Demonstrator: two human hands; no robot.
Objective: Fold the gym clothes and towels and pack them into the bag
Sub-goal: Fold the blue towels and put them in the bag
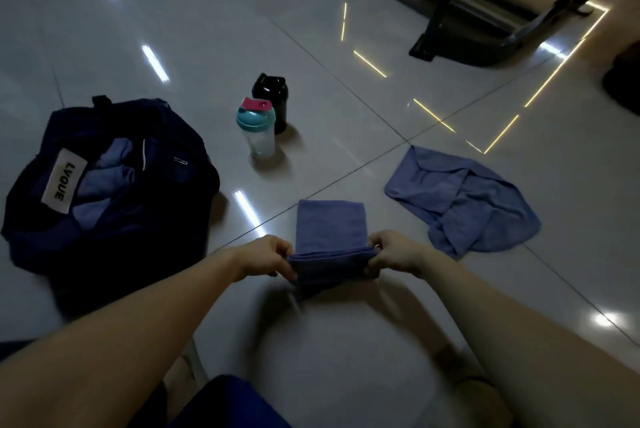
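Glossy pale floor tiles point(173, 29) fill the dim room, with the dark legs of an exercise machine point(446, 4) at the far right. An open navy bag point(104, 254) holding blue cloth lies at the left, a crumpled blue towel point(460, 199) at the right, and between them a partly folded towel point(330, 230). Beyond it a teal-lidded clear bottle point(258, 134) stands just beside a black bottle point(273, 98), while the left hand point(266, 256) and right hand point(394, 252) each pinch a near corner of the folded towel, raising that edge.

Matt terry-cloth towel point(330, 225) on glossy floor tiles point(207, 29) (bottle point(257, 133) clear plastic).
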